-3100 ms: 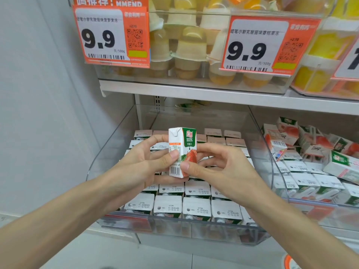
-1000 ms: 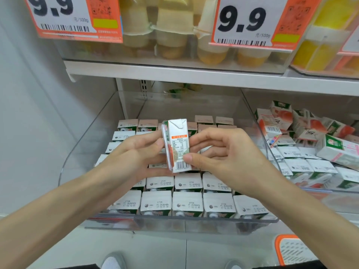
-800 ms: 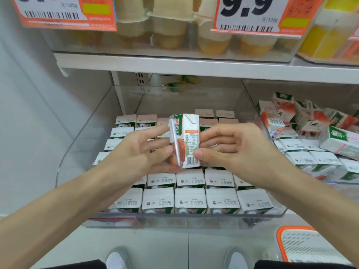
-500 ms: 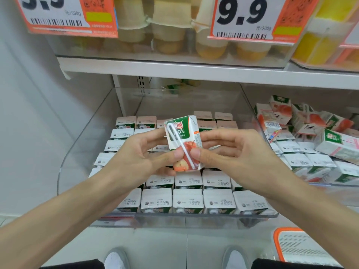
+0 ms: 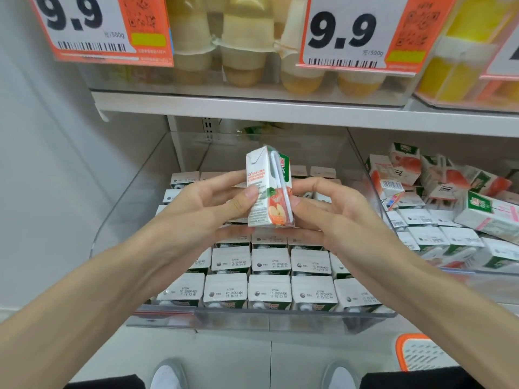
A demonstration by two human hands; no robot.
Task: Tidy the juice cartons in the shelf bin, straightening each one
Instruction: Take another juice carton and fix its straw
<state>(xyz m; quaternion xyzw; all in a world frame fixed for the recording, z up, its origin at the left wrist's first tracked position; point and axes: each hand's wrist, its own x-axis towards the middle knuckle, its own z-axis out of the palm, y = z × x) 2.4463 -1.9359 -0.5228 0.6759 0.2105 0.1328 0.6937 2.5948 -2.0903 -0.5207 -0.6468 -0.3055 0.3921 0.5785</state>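
A small white juice carton (image 5: pixel 266 189) with a green top corner, apple picture and a straw taped along its edge is held upright above the clear shelf bin (image 5: pixel 269 318). My left hand (image 5: pixel 207 209) grips its left side with the thumb on the front. On the right side, my right hand (image 5: pixel 331 211) pinches it between thumb and fingers. Below, several cartons (image 5: pixel 266 290) stand in neat rows in the bin, white tops with printed dates facing up.
A second clear bin on the right holds jumbled cartons (image 5: pixel 449 209) lying at all angles. The white shelf (image 5: pixel 280 110) above carries jelly cups and orange 9.9 price tags (image 5: pixel 356 32). An orange-rimmed basket (image 5: pixel 421 352) sits on the floor at lower right, beside my shoes.
Both hands have kept turning the carton: earlier its barcode side faced me, then the straw side, now a text side with the straw on the right edge. The view shifted slightly.
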